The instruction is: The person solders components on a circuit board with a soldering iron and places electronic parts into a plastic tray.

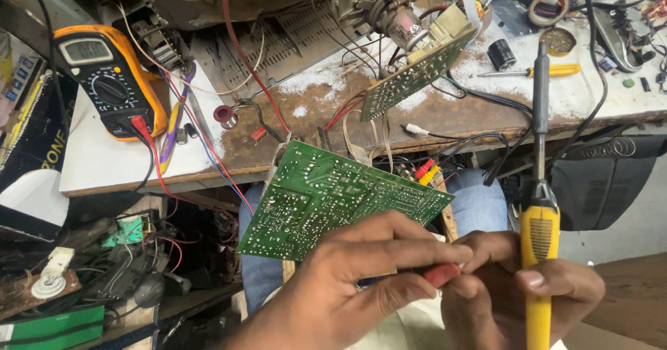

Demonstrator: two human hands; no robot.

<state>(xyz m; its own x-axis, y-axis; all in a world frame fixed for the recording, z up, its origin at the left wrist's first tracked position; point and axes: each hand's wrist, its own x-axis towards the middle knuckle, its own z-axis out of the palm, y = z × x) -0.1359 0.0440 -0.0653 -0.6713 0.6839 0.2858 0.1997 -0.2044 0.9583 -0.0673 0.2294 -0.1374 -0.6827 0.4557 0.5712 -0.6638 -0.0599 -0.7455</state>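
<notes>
A green circuit board [326, 196] lies solder side up across my lap, wires running from its far edge. My left hand [354, 280] reaches over its near edge and pinches a small red-tipped object [440, 274] between thumb and fingers. My right hand [517, 291] grips a soldering iron by its yellow handle [539, 253]; its dark shaft [540, 100] points up and away, over the bench. The two hands touch at the fingertips near the red-tipped object.
On the worn workbench [445, 114] sit a second green board [415, 72] attached to a glass tube neck, an orange multimeter [108, 79] with red and black leads, a yellow screwdriver [535, 71], a tape roll [549, 6] and tangled wires. Clutter fills the floor at left.
</notes>
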